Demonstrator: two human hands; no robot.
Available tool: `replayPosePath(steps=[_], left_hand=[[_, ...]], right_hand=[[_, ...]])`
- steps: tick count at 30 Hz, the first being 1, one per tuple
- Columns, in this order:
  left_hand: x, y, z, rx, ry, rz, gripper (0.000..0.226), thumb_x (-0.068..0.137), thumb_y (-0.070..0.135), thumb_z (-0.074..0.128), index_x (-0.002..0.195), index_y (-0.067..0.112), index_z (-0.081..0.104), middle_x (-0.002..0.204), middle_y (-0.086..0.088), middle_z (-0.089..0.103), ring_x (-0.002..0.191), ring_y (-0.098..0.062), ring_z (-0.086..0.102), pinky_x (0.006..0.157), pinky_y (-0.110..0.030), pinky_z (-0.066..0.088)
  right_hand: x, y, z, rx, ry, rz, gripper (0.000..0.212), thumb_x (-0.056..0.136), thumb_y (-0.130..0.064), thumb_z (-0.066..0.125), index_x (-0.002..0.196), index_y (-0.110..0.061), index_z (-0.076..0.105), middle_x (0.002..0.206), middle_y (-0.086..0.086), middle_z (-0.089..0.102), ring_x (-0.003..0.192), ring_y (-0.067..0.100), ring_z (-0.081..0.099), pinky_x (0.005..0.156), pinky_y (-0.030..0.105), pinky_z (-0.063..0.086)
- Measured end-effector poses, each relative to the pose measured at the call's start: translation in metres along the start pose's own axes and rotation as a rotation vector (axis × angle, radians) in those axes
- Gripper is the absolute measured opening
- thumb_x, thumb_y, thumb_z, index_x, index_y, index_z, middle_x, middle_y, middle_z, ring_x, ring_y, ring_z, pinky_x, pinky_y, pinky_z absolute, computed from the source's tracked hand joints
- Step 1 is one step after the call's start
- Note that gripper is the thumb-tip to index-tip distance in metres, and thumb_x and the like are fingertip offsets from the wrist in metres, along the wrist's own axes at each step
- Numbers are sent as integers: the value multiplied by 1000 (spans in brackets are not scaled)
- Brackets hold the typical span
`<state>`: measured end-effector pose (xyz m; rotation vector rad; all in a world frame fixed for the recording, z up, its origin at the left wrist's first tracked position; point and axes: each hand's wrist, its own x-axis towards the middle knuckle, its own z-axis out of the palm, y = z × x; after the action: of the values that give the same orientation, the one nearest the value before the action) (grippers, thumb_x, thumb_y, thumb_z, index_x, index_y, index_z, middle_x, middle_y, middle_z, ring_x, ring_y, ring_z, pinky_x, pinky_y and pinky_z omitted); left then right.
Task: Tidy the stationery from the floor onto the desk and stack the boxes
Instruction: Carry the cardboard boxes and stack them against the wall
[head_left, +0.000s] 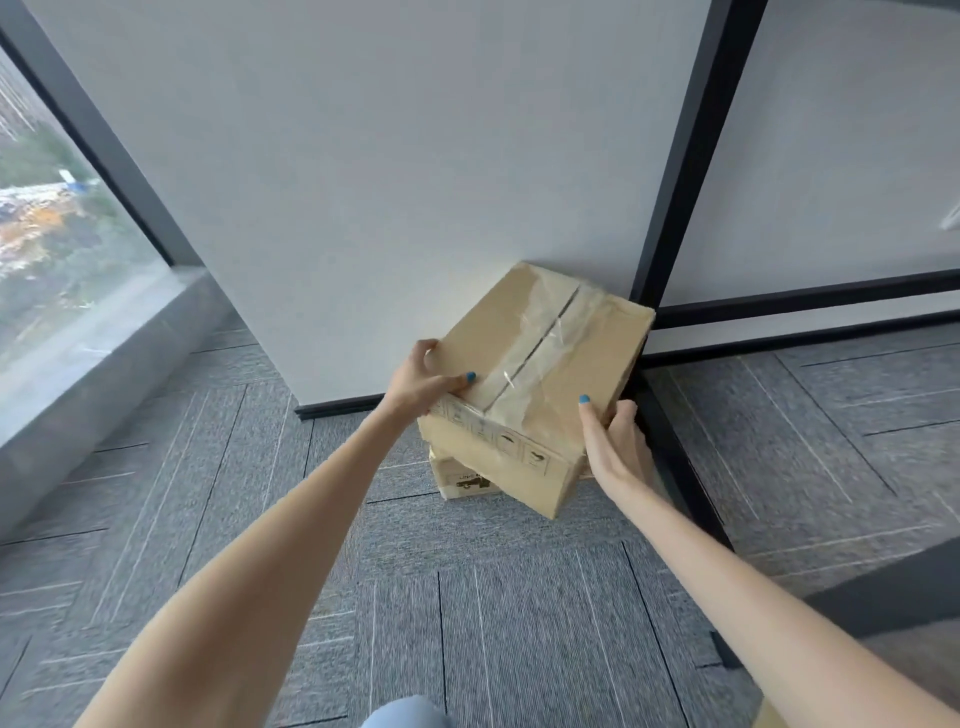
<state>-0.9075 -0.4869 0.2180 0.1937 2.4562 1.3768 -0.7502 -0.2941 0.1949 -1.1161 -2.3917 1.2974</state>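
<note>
A taped brown cardboard box (566, 364) sits skewed on top of a second, lower box (462, 478), of which only a corner with a label shows. Both stand on the grey carpet against the white wall. My left hand (423, 382) grips the upper box at its near left corner, thumb on the top face. My right hand (618, 441) holds its right side, thumb resting on the top. No stationery or desk is in view.
A white partition wall (363, 182) rises right behind the boxes. A black-framed glass panel (831, 156) stands to the right, its frame running along the floor. A large window (62, 249) with a grey sill is at left. Grey carpet tiles (493, 623) cover the floor.
</note>
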Motion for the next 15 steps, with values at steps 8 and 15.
replayPosePath(steps=[8, 15], left_hand=[[-31, -28, -27, 227, 115, 237, 83, 75, 49, 75, 145, 28, 34, 157, 0, 8, 143, -26, 3, 114, -58, 16], [-67, -17, 10, 761, -157, 439, 123, 59, 80, 62, 154, 30, 4, 159, 7, -19, 144, -20, -26, 110, -69, 1]], right_hand=[[-1, -12, 8, -322, -100, -395, 11, 90, -12, 56, 101, -11, 52, 102, 1, 56, 79, 16, 53, 54, 11, 36], [42, -16, -9, -659, 68, -571, 70, 72, -33, 80, 124, -10, 40, 130, 16, 37, 117, 32, 42, 84, 40, 46]])
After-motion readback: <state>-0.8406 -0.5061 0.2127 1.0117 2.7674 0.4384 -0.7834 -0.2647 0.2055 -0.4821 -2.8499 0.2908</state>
